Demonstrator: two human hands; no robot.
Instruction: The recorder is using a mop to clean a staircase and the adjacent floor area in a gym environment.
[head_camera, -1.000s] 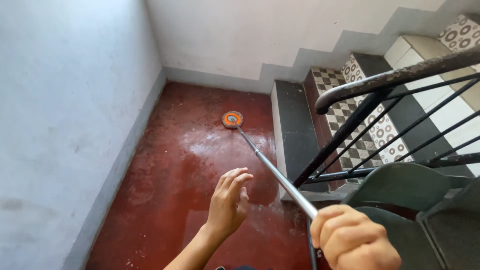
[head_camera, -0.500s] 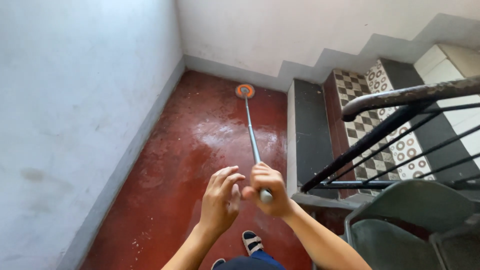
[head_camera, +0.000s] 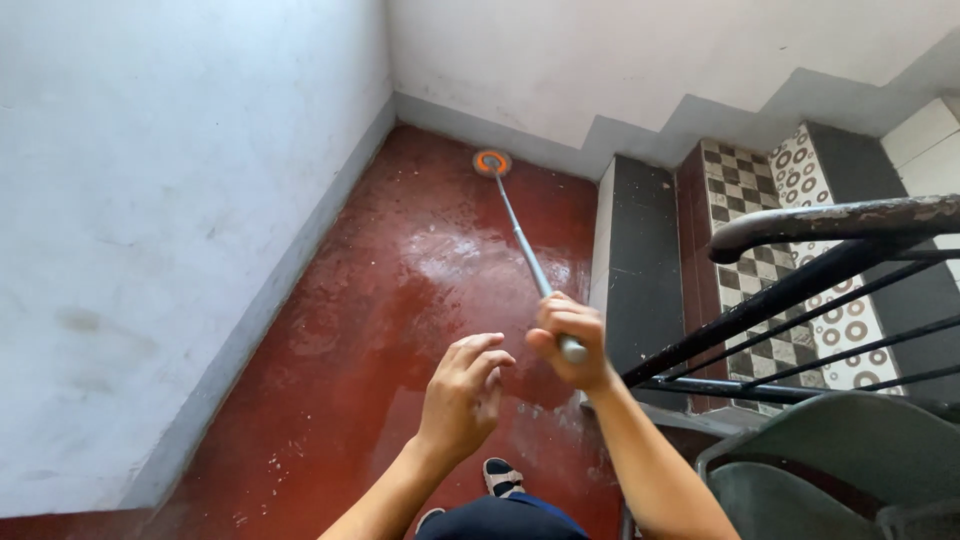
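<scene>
- My right hand (head_camera: 568, 338) was clenched around the top end of the mop handle (head_camera: 528, 258), fingers wrapped over it; only a short grey stub of the pole showed below my fist.
- My left hand (head_camera: 462, 395) held nothing: it hovered just beside the right, fingers half curled and loose, not touching the pole.
- The mop head (head_camera: 491, 162), round and orange with a pale centre, sat far out on the red floor (head_camera: 340, 380), close to the corner where the two walls met.
- With one hand gripping the very end of so long a pole, I judged my control over the far end to be weak; the head could have skidded sideways or knocked the grey skirting (head_camera: 255, 330).
- A pale, shiny patch on the floor near the pole looked wet. My sandalled foot (head_camera: 503, 476) stood near it, so a slip seemed the likeliest trouble.
- The black railing (head_camera: 800, 290) ran close on my right; a wide swing of my elbow could have struck it.
- The room was a narrow stair landing: whitewashed walls (head_camera: 150, 200), scuffed and stained, a red cement floor speckled with white marks, and patterned tiled steps (head_camera: 770, 230) rising on the right.
- A dark green moulded chair (head_camera: 840, 470) sat at the lower right edge.
</scene>
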